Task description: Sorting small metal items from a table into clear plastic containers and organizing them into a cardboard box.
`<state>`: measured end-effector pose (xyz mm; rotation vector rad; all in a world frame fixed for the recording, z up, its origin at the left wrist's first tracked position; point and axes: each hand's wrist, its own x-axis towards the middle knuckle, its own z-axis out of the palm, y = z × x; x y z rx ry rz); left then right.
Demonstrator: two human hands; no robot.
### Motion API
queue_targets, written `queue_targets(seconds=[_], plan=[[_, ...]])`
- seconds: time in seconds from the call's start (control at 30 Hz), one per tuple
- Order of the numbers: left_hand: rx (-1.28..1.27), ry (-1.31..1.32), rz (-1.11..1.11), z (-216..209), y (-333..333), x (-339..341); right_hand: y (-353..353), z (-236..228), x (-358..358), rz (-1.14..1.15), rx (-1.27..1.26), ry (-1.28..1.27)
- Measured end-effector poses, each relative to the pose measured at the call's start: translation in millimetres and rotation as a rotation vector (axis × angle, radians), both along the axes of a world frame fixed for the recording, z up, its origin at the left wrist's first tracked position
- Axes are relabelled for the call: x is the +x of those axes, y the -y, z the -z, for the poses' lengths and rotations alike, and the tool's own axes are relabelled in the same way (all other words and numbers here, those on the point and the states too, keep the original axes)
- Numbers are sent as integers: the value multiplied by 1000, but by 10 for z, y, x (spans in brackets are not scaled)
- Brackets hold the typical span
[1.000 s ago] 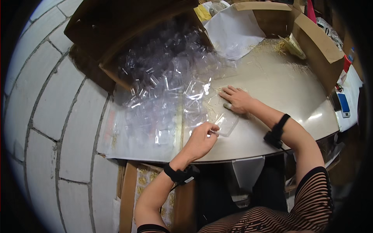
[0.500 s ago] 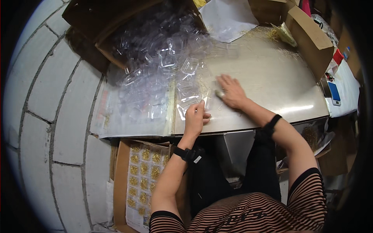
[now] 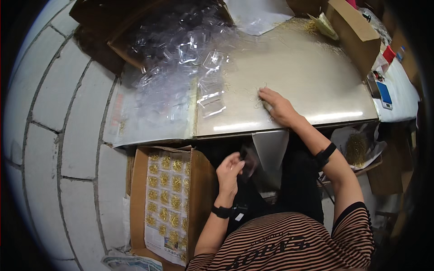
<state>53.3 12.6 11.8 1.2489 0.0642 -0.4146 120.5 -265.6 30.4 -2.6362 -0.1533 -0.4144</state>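
Observation:
My left hand [image 3: 230, 174] is below the table's front edge, over my lap. Its fingers are closed on a clear plastic box [image 3: 252, 161], which is blurred and hard to see against the dark trousers. On the metal tabletop [image 3: 312, 81] rests my right hand [image 3: 279, 108], fingers stretched to the left. Thin gold-coloured pins [image 3: 258, 100] lie scattered at its fingertips. Left of that hand, several empty clear boxes [image 3: 211, 101] stand close together. Behind them a large heap of clear plastic boxes [image 3: 181, 58] spills from a cardboard carton [image 3: 129, 56].
Below the table at left, an open carton [image 3: 203, 180] holds rows of clear boxes filled with gold pins [image 3: 165, 185]. A cardboard box [image 3: 357, 40], a white sheet [image 3: 260, 16] and more pins [image 3: 307, 26] are at the back. At right lies a small scale [image 3: 384, 95].
My left hand has gone from the boxes on the table down over my lap, with a clear box in it. My right hand has shifted slightly right, beside the pins.

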Motion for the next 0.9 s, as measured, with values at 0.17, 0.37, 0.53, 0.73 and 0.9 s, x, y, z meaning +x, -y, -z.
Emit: queue_targets(seconds=[0.17, 0.37, 0.53, 0.73, 0.9], plan=[[271, -126, 11, 433, -562, -354, -81, -130, 14, 239, 331, -14], [308, -30, 599, 405, -502, -691, -422, -25, 370, -2, -109, -85], [18, -237, 1075, 165, -359, -788, -388, -53, 221, 6, -55, -65], [22, -586, 598, 848, -376, -606, -531, 10, 143, 343, -120, -50], [-234, -612, 641, 1243, 218, -335, -762, 51, -42, 449, -147, -66]])
